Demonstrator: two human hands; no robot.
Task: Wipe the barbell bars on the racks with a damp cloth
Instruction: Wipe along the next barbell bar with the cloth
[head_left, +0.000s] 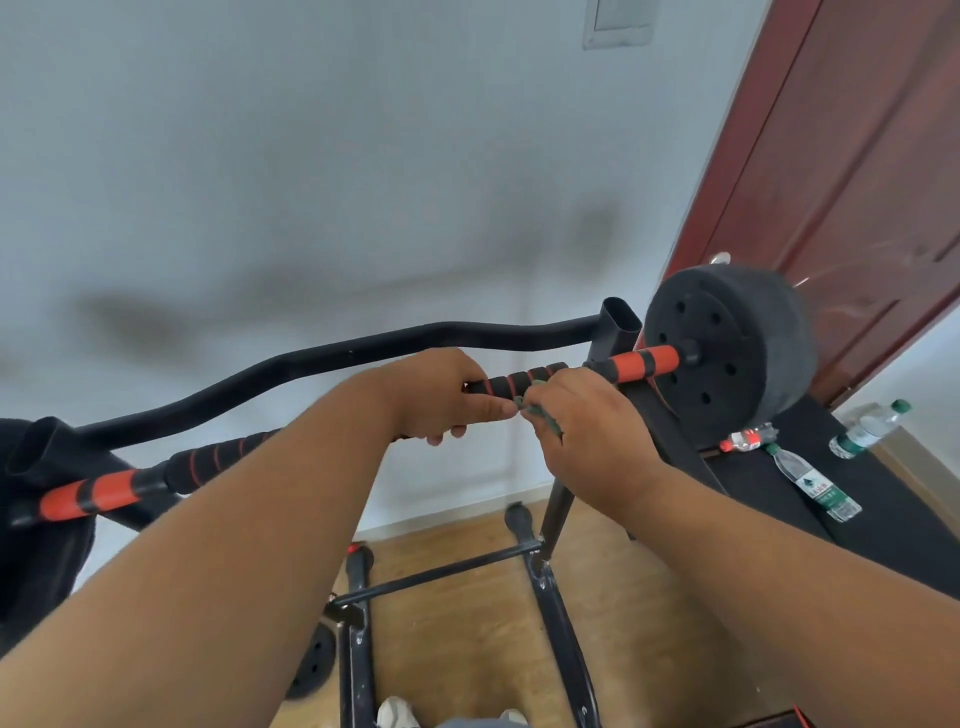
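Note:
A barbell bar (511, 383) with black and red-orange foam grips lies across a black rack (615, 327), with a black weight plate (727, 348) on its right end. My left hand (441, 392) curls around the middle of the bar. Just to its right, my right hand (587, 421) grips a small green-grey cloth (543, 415) against the bar's underside. Most of the cloth is hidden inside that hand. The bar's left end (98, 493) reaches a dark plate at the frame's left edge.
A curved black rack crossbar (322, 358) runs behind the bar. The rack's legs and floor braces (441, 569) stand on wood flooring below. Plastic water bottles (815, 486) lie on a black mat at right, by a red-brown door (852, 171). A loose plate (311, 667) rests on the floor.

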